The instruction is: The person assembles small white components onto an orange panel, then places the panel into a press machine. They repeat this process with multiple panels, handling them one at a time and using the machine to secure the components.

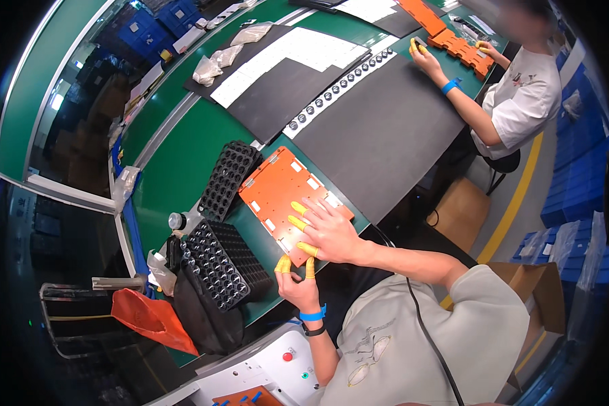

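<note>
A flat orange plate with small holes and white patches along its edges lies on the green table in front of me. My right hand rests palm down on its near right part, fingers spread, with yellow finger covers on several of them. At the plate's near corner, my left hand has its yellow-covered fingertips curled against the edge. Its palm is turned away, and whether anything small sits between those fingers is hidden. A blue band circles my left wrist.
Left of the plate stand a black tray with round pockets and a filled black tray. A small clear bottle is beside them. A grey mat with a row of round black parts lies beyond; a co-worker handles orange pieces far right.
</note>
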Available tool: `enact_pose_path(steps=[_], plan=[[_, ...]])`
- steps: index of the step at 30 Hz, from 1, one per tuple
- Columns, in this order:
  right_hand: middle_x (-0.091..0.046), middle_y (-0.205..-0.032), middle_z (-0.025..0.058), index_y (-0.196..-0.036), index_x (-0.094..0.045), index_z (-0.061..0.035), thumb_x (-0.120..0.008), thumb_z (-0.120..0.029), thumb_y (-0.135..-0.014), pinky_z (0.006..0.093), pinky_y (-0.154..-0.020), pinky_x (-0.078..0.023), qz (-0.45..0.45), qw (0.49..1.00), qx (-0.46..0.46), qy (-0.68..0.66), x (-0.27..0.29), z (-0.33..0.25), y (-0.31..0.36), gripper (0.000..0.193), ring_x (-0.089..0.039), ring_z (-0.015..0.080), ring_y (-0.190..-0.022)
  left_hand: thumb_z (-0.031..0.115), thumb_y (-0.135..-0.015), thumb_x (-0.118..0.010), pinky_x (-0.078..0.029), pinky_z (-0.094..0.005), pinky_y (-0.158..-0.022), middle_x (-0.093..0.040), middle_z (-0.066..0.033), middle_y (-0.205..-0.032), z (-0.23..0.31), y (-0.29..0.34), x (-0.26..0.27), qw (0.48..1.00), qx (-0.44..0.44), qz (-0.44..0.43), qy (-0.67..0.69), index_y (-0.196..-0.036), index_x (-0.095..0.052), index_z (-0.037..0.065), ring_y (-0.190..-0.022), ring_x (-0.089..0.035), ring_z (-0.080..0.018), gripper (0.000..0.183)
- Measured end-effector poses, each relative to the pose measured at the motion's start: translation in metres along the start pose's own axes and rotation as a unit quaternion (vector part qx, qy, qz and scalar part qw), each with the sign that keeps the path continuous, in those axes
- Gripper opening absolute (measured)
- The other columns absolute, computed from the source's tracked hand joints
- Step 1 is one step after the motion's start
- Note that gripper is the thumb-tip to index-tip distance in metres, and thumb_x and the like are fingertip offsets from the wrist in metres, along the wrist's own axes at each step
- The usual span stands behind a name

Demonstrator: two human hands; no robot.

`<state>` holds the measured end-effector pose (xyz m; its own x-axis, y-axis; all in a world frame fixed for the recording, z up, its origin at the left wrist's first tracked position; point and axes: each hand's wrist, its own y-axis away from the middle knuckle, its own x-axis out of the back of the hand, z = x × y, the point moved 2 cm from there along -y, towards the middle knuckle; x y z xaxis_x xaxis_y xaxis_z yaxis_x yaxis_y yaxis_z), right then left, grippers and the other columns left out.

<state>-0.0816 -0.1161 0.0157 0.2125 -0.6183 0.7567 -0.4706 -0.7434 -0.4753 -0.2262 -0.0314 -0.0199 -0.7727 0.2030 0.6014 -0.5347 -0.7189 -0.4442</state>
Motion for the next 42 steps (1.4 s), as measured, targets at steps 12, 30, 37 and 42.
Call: enact_pose_path(steps=[12,30,37,42], plan=[[-0.067,-0.073,0.0115,-0.108,-0.070,-0.0014,-0.057,-0.022,-0.100,0.0352,-0.055,-0.045,0.115,0.935,-0.127,-0.310,0.051,0.087,-0.147,0.026,-0.063,0.0198,-0.062,0.025,-0.073,-0.089,-0.039,-0.0295,-0.051,-0.067,-0.0106,-0.099,0.003,-0.001,0.006,1.000,0.013,0.005,0.015,-0.109,-0.069,-0.003,-0.052,-0.044,-0.0155,0.049],[-0.018,-0.160,0.0312,-0.156,-0.022,-0.0004,-0.048,-0.076,-0.086,0.0609,-0.115,0.016,-0.293,0.819,0.192,-0.454,0.029,-0.080,0.010,0.106,-0.011,0.0417,-0.153,0.021,-0.095,-0.072,-0.044,-0.0176,-0.062,-0.069,-0.0030,-0.095,0.034,0.034,0.088,0.815,0.241,-0.001,0.527,-0.115,-0.068,-0.003,-0.078,-0.058,-0.0039,0.032],[-0.030,-0.156,0.0318,-0.151,-0.033,0.0043,-0.038,-0.082,-0.086,0.0561,-0.121,0.000,-0.330,0.794,0.217,-0.462,0.015,-0.086,0.011,0.108,-0.016,0.0438,-0.151,0.012,-0.093,-0.071,-0.050,-0.0232,-0.075,-0.071,-0.0040,-0.092,0.043,0.042,0.081,0.855,0.159,0.020,0.493,-0.110,-0.070,-0.003,-0.086,-0.061,-0.0049,0.022],[-0.027,-0.161,0.0222,-0.154,-0.030,0.0002,-0.040,-0.076,-0.090,0.0477,-0.120,-0.021,-0.354,0.751,0.159,-0.534,0.016,-0.105,0.019,0.100,-0.030,0.0362,-0.148,0.012,-0.093,-0.071,-0.050,-0.0249,-0.069,-0.071,-0.0037,-0.091,0.043,0.054,0.086,0.809,0.184,0.038,0.557,-0.107,-0.070,-0.004,-0.077,-0.059,-0.0068,0.021]])
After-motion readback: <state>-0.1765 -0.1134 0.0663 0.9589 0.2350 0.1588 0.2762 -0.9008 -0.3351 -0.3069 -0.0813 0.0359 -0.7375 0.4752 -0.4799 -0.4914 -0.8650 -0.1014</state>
